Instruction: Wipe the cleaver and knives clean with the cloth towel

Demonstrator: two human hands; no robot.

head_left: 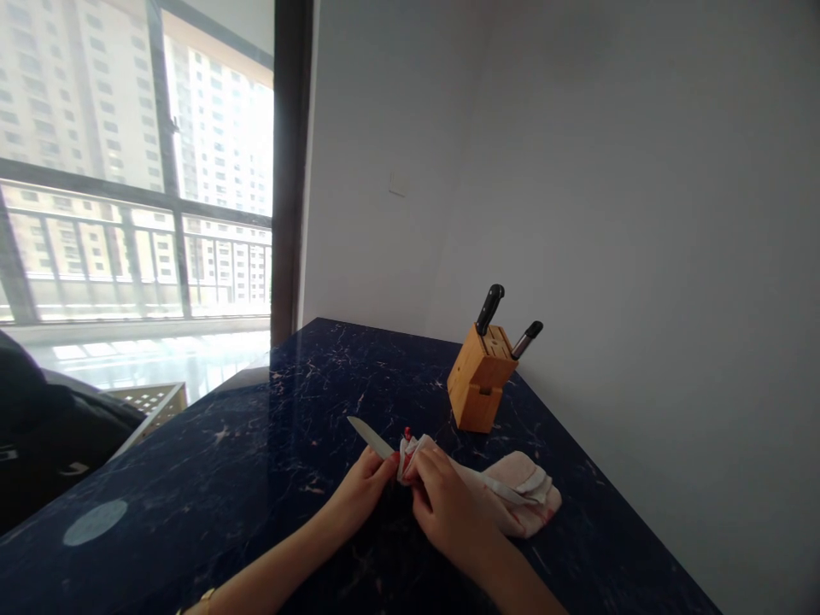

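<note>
A knife (pixel 371 437) points its pale blade up and to the left, away from me. Closed around its lower part is my left hand (pixel 365 480), the thumb lying along it. My right hand (pixel 442 500) pinches a bunched end of a white cloth with red marks (pixel 522 491) against the near end of the knife. The cloth and fingers hide the knife's handle. Trailing to the right, the rest of the cloth lies folded on the dark blue marbled table (pixel 326 376). A small red bit (pixel 407 432) sticks up beside the bunched end; I cannot tell what it is.
Beyond my hands stands a wooden knife block (pixel 477 384) holding a black-handled knife (pixel 490 307) and another tool with a black and metal handle (pixel 529 338). A round pale patch (pixel 96 523) marks the table at left. A wall borders the right side.
</note>
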